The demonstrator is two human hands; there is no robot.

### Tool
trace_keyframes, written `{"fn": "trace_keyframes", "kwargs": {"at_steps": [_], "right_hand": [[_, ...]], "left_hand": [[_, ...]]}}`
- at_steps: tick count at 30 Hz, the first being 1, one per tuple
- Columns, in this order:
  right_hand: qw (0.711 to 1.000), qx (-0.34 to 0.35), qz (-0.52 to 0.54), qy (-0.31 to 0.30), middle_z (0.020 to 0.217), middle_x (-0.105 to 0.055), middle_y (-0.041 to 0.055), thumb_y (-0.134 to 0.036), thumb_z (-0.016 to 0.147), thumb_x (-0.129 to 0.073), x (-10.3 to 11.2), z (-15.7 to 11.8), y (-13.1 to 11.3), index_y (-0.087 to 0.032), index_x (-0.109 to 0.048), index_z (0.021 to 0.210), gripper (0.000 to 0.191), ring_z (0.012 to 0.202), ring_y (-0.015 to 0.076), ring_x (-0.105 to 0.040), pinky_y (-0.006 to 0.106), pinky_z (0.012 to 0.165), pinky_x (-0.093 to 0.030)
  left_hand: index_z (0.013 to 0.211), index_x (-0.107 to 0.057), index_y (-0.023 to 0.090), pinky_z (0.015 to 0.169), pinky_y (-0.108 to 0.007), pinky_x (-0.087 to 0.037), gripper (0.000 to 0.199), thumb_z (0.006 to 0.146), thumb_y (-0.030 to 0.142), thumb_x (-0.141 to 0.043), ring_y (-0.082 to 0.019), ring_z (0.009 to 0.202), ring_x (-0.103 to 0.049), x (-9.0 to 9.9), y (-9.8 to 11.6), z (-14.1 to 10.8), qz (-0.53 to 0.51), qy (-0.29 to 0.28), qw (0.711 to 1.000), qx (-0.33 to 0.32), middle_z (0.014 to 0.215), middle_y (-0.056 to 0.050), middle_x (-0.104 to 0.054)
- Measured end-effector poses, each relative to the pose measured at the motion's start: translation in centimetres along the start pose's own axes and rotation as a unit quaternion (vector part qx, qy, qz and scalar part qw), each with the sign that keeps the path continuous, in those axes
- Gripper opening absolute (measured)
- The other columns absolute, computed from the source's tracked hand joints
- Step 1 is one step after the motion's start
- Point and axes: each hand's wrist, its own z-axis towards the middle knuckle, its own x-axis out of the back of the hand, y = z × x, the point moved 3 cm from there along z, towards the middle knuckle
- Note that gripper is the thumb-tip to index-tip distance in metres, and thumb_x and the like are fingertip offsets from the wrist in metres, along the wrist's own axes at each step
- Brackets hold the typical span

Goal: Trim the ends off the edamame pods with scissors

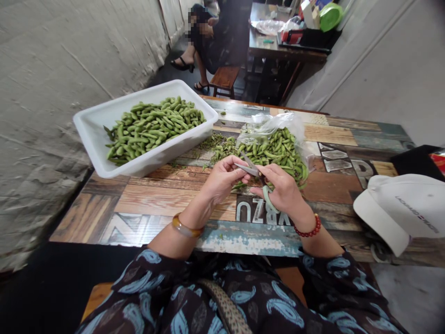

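Right of a white plastic tub (156, 160), our closed right hand (283, 188) is gripping green-handled metal scissors (267, 195); our left hand (225, 178) is pinching shut, contents unclear.

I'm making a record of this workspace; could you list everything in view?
Tub: one, white, table's left
Tub pods: many, green, inside it
Loose pods: many, green, right of centre
Plastic bag: one, clear, partly over those
Trimmings: uncounted, green-brown, between tub and loose pods
Scissors: one, pale-green handles, right hand
Cap: one, white, right end
Dark item: one, black, behind cap
Near table: one, multicoloured, in front
Far table: one, brown, beyond, cluttered
Round item: one, green, above far table
Stool: one, brown, beyond near table
Seated person: one, dark clothing, background
Walls: two, pale, either side
Bangle: one, amber, left wrist
Beaded bracelet: one, red, right wrist
Clothing: dark, blue-patterned, on wearer
Left hand: one, bare, at blades
Right hand: one, bare, holding scissors
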Motion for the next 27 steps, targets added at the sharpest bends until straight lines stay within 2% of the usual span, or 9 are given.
{"fn": "trace_keyframes", "kwargs": {"at_steps": [7, 13, 16, 20, 22, 24, 25, 27], "right_hand": [[1.0, 0.014, 0.002, 0.004, 0.103, -0.065, 0.0115, -0.037, 0.091, -0.065, 0.2, 0.0, -0.1, -0.02, -0.054, 0.136, 0.049, 0.092, 0.026, -0.064, 0.039, 0.079, -0.055], [1.0, -0.004, 0.009, -0.004, 0.105, -0.066, 0.0106, -0.039, 0.094, -0.063, 0.2, -0.1, -0.2, -0.02, -0.054, 0.136, 0.047, 0.09, 0.0232, -0.066, 0.035, 0.077, -0.056], [0.999, -0.038, -0.017, 0.028, 0.106, -0.066, 0.0114, -0.04, 0.092, -0.064, 0.4, -0.1, 0.2, -0.02, -0.057, 0.134, 0.047, 0.087, 0.0238, -0.066, 0.036, 0.076, -0.056], [0.993, -0.055, -0.06, 0.08, 0.112, -0.065, 0.015, -0.041, 0.088, -0.068, 0.9, -0.1, 0.7, -0.017, -0.058, 0.134, 0.053, 0.1, 0.0295, -0.064, 0.044, 0.087, -0.056], [0.994, -0.051, -0.054, 0.086, 0.113, -0.065, 0.0145, -0.042, 0.088, -0.069, 1.0, -0.1, 0.8, -0.018, -0.057, 0.134, 0.053, 0.102, 0.0296, -0.064, 0.046, 0.09, -0.056], [0.994, -0.053, -0.044, 0.083, 0.113, -0.065, 0.0136, -0.042, 0.089, -0.068, 1.0, -0.1, 0.8, -0.019, -0.058, 0.133, 0.051, 0.101, 0.0286, -0.064, 0.046, 0.09, -0.056], [0.994, -0.055, -0.041, 0.081, 0.113, -0.065, 0.0134, -0.042, 0.089, -0.067, 0.9, -0.1, 0.8, -0.02, -0.058, 0.133, 0.05, 0.101, 0.0283, -0.064, 0.046, 0.09, -0.056], [0.995, -0.058, -0.038, 0.077, 0.113, -0.065, 0.0133, -0.042, 0.09, -0.066, 0.8, -0.1, 0.7, -0.02, -0.058, 0.133, 0.049, 0.1, 0.0281, -0.064, 0.045, 0.089, -0.057]], "left_hand": [[0.078, -0.061, 0.013, 0.054, -0.018, -0.051, 0.035, 0.062, 0.027, -0.09, -0.008, 0.056, -0.063, 0.1, 0.0, 0.1, 0.01, -0.003, 1.0, -0.001, 0.069, -0.001, -0.07], [0.076, -0.059, 0.013, 0.053, -0.017, -0.049, 0.032, 0.065, 0.026, -0.087, -0.007, 0.054, -0.06, 0.2, 0.2, 0.1, 0.017, -0.001, 1.0, 0.001, 0.063, 0.002, -0.064], [0.083, -0.061, 0.014, 0.052, -0.018, -0.049, 0.029, 0.067, 0.024, -0.083, -0.007, 0.055, -0.058, 0.5, 0.6, 0.2, 0.015, 0.025, 1.0, 0.004, 0.069, 0.002, -0.063], [0.08, -0.058, 0.015, 0.051, -0.021, -0.048, 0.024, 0.074, 0.033, -0.073, -0.008, 0.058, -0.056, 1.0, 0.8, 0.4, 0.027, 0.044, 0.998, 0.02, 0.074, 0.002, -0.058], [0.076, -0.055, 0.016, 0.05, -0.021, -0.045, 0.028, 0.078, 0.04, -0.069, -0.008, 0.056, -0.052, 1.2, 0.8, 0.5, 0.082, 0.042, 0.996, 0.022, 0.069, 0.003, -0.053], [0.074, -0.055, 0.016, 0.05, -0.021, -0.039, 0.027, 0.081, 0.039, -0.067, -0.008, 0.053, -0.046, 1.2, 0.7, 0.6, 0.197, 0.021, 0.98, 0.008, 0.063, 0.004, -0.049], [0.073, -0.056, 0.016, 0.051, -0.021, -0.037, 0.024, 0.081, 0.036, -0.067, -0.008, 0.053, -0.044, 1.2, 0.7, 0.6, 0.274, 0.002, 0.962, -0.006, 0.061, 0.004, -0.048], [0.073, -0.062, 0.015, 0.055, -0.023, -0.034, 0.015, 0.081, 0.028, -0.066, -0.009, 0.056, -0.044, 1.0, 0.5, 0.5, 0.438, -0.04, 0.897, -0.039, 0.062, 0.002, -0.051]]}}
